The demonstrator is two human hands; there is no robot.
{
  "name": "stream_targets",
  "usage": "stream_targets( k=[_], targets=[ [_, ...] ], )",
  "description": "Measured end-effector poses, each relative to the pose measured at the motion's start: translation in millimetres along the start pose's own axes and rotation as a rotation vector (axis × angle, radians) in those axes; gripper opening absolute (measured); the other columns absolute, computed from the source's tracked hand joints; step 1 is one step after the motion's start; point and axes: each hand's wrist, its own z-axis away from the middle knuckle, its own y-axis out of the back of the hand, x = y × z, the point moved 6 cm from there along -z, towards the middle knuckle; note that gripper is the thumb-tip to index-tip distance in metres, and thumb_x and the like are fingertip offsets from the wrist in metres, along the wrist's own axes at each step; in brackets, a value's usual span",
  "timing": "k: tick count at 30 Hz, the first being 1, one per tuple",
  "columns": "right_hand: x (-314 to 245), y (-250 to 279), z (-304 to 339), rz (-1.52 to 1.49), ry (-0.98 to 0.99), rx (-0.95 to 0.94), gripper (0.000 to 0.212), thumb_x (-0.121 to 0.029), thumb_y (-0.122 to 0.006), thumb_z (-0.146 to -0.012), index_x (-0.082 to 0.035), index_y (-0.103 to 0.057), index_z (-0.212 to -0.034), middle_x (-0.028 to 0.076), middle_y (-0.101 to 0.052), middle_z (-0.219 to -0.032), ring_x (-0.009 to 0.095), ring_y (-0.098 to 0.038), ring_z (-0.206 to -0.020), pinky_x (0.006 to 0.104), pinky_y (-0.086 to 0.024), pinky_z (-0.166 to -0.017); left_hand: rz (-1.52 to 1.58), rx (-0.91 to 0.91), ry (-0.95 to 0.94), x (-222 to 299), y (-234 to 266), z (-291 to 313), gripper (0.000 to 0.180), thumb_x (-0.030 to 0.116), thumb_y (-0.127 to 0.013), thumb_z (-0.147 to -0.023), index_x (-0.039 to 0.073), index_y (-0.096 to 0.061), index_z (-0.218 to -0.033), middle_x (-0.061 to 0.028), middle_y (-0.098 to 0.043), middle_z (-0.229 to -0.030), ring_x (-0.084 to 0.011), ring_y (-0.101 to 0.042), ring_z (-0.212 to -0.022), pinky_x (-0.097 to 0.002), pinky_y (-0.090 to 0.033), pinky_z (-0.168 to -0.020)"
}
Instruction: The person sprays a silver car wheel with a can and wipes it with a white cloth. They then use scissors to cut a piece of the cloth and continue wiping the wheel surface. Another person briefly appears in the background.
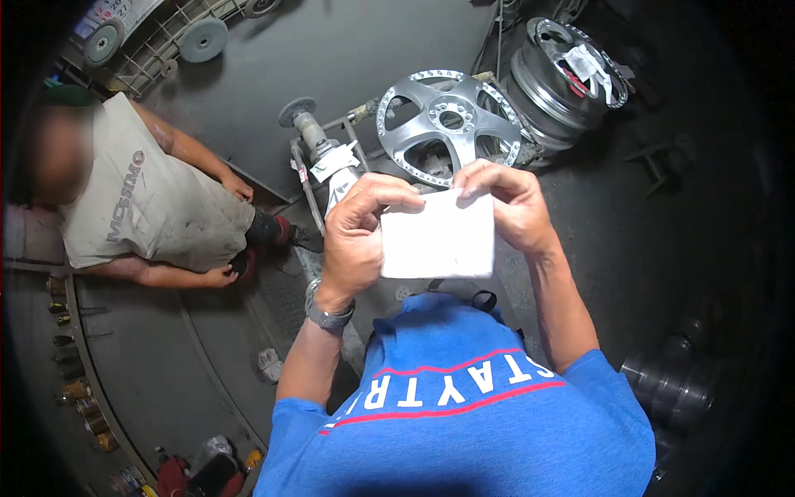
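Observation:
A white, roughly square sheet [437, 236] is held up in front of my chest; whether it is paper or cloth I cannot tell. My left hand [356, 236] pinches its upper left side, with the thumb lying over the front. At the top right edge, the thumb and fingers of my right hand [509, 203] grip it too. Just beyond the sheet lies a silver five-spoke wheel face [421, 131] with small studs or holes round its rim, nearest to my right hand.
Silver wheel rims [542, 95] are stacked at the far right, with a crumpled white piece [584, 62] on top. A metal stand [313, 137] with a round disc is left of the wheel face. At left stands another person [166, 190], arms lowered. Shelves [83, 364] curve along the left.

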Motion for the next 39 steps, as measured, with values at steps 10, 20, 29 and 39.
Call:
stream_targets(
  k=[10, 20, 29, 39],
  targets=[
    [57, 17, 19, -0.409, -0.145, 0.105, 0.022, 0.004, -0.069, -0.102, 0.002, -0.075, -0.123, 0.012, -0.078, -0.122, 0.021, -0.076, -0.115, 0.0364, -0.061, -0.105, 0.998, 0.242, 0.677, -80, -22, 36, 0.040, 0.024, -0.061, -0.115, -0.005, -0.064, -0.141, -0.0152, -0.071, -0.132, -0.0225, -0.069, -0.124, -0.0395, -0.056, -0.114],
    [136, 6, 65, -0.689, -0.502, 0.282, 0.057, -0.036, -0.076, -0.107, 0.000, -0.062, -0.149, 0.011, -0.075, -0.132, 0.023, -0.074, -0.119, 0.0433, -0.060, -0.105, 0.306, 0.287, 0.561, -108, -24, 46, 0.027, 0.009, -0.080, -0.105, -0.003, -0.068, -0.126, -0.0045, -0.076, -0.109, -0.0085, -0.071, -0.094, -0.0252, -0.059, -0.085],
    [126, 18, 57, -0.474, -0.550, 0.296, 0.037, -0.018, -0.082, -0.103, 0.000, -0.068, -0.133, 0.010, -0.078, -0.121, 0.019, -0.078, -0.107, 0.0364, -0.065, -0.095, 0.634, 0.137, 0.906, -146, -39, 71, 0.030, 0.015, -0.076, -0.108, 0.000, -0.067, -0.132, -0.0071, -0.076, -0.117, -0.0138, -0.073, -0.106, -0.0313, -0.058, -0.096],
    [150, 8, 93, -0.842, -0.554, 0.445, 0.048, -0.015, -0.079, -0.105, 0.002, -0.064, -0.148, 0.015, -0.076, -0.136, 0.027, -0.075, -0.124, 0.0506, -0.061, -0.109, 0.326, 0.326, 0.728, -160, -49, 77, 0.050, 0.012, -0.080, -0.106, -0.002, -0.056, -0.147, -0.0077, -0.078, -0.115, -0.0161, -0.075, -0.106, -0.0334, -0.061, -0.093]
  ],
)
